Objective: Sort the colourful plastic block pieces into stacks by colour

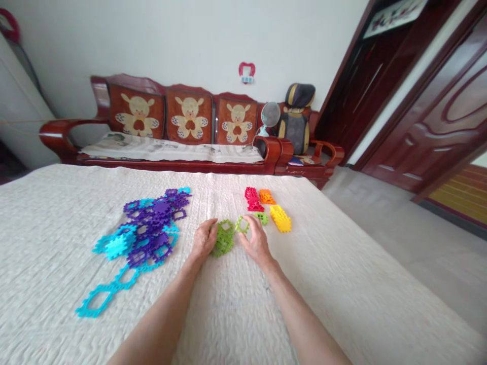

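Just left of the bed's middle, my left hand [205, 239] is curled against the left edge of a small heap of green interlocking building pieces [223, 239], its fingertips partly hidden by them. My right hand [256, 244] pinches a light green open-frame piece [242, 224] between thumb and fingers, just right of that heap. Behind the right hand's fingers lies another green piece [262, 218] on the cover.
Purple pieces [162, 208] and cyan pieces [120, 244] lie in a spread pile on the left. Red [253, 199], orange [267, 196] and yellow [280, 219] stacks sit on the right. A wooden sofa [266, 161] stands beyond the quilted cover [228, 314].
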`<state>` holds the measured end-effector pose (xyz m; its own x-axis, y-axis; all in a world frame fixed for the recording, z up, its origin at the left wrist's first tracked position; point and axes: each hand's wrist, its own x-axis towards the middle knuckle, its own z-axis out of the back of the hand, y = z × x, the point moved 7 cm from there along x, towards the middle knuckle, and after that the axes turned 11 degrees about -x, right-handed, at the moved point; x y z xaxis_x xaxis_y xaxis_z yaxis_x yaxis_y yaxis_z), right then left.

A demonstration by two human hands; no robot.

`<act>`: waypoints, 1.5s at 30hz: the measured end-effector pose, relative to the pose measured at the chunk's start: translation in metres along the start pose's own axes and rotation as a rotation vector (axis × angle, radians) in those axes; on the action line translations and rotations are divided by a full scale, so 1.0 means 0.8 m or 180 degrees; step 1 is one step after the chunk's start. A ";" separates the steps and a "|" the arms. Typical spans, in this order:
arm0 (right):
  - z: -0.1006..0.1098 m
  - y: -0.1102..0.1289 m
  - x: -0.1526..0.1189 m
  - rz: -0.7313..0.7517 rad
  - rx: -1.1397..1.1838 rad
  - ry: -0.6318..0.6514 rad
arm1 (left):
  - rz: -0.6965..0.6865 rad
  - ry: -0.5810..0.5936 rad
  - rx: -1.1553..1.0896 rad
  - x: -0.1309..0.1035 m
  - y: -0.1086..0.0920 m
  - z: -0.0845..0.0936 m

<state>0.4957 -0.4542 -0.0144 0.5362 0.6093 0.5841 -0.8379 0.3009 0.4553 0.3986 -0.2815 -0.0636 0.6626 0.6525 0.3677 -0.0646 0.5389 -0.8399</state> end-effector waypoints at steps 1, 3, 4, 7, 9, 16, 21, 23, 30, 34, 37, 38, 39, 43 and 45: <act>0.007 -0.005 -0.007 -0.0008 -0.0123 -0.0023 | 0.0041 -0.0015 -0.0007 0.001 0.000 0.000; 0.019 -0.019 -0.016 -0.0094 -0.0339 -0.0087 | 0.0042 -0.0003 0.0033 0.003 0.000 -0.002; 0.023 -0.028 -0.019 -0.0148 -0.0419 -0.0124 | 0.0022 0.0005 0.0063 0.004 0.000 -0.003; 0.026 -0.053 -0.020 -0.0247 -0.0557 -0.0194 | -0.0028 -0.0017 0.0108 0.005 0.002 -0.005; 0.026 -0.063 -0.018 -0.0248 -0.0607 -0.0243 | -0.0061 -0.0036 0.0114 0.005 0.004 -0.005; 0.021 -0.077 -0.014 -0.0173 -0.0769 -0.0230 | -0.0045 -0.0014 0.0178 0.006 0.007 -0.007; 0.020 -0.081 -0.009 -0.0168 -0.0900 -0.0245 | -0.0129 -0.0052 0.0190 0.006 0.003 -0.006; 0.026 -0.079 -0.010 -0.0189 -0.0900 -0.0328 | -0.0138 -0.0058 0.0187 0.006 0.002 -0.006; 0.037 -0.058 -0.045 0.0145 -0.0806 0.0254 | -0.0153 -0.0031 0.0163 0.006 0.004 -0.008; 0.042 -0.053 -0.040 0.0273 -0.0743 0.0473 | -0.0194 -0.0020 0.0192 0.006 0.005 -0.010; 0.046 -0.055 -0.006 0.0321 -0.0788 0.0402 | -0.0196 -0.0011 0.0218 0.006 0.004 -0.010; 0.044 -0.058 0.008 0.0338 -0.0888 0.0458 | -0.0196 -0.0014 0.0219 0.006 0.004 -0.009; 0.040 -0.061 0.021 0.0359 -0.1019 0.0561 | -0.0202 -0.0011 0.0218 0.006 0.004 -0.009; 0.024 -0.080 0.052 0.0331 -0.1491 0.0988 | -0.0227 -0.0007 0.0229 0.006 0.002 -0.010; 0.018 -0.090 0.055 0.0274 -0.1559 0.1080 | -0.0244 -0.0034 0.0241 0.005 0.002 -0.009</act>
<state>0.5809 -0.4597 -0.0121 0.4694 0.8224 0.3215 -0.8695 0.4939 0.0063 0.4069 -0.2820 -0.0662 0.6599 0.6132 0.4342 -0.0705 0.6259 -0.7767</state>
